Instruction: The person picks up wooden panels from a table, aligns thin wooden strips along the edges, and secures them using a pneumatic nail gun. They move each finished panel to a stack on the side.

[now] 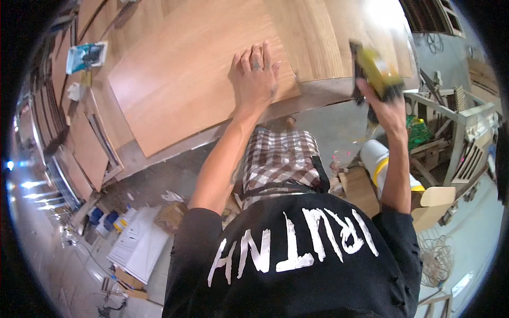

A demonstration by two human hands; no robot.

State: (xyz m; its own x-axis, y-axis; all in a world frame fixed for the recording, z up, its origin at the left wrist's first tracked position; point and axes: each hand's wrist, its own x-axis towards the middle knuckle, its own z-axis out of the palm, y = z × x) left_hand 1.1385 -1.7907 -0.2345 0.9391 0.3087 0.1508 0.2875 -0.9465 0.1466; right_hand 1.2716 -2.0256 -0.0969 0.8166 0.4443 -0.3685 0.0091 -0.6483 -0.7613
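I see the left hand (256, 82) unclenched on one board (180, 85), right hand (388, 108) gripping one yellow tool (380, 71), one blue packet (79, 59) farther left.

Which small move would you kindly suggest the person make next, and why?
Probably bring the yellow tool left toward the panel: the left hand lies flat on that panel, while the right hand grips the tool, blurred, off to the panel's right.
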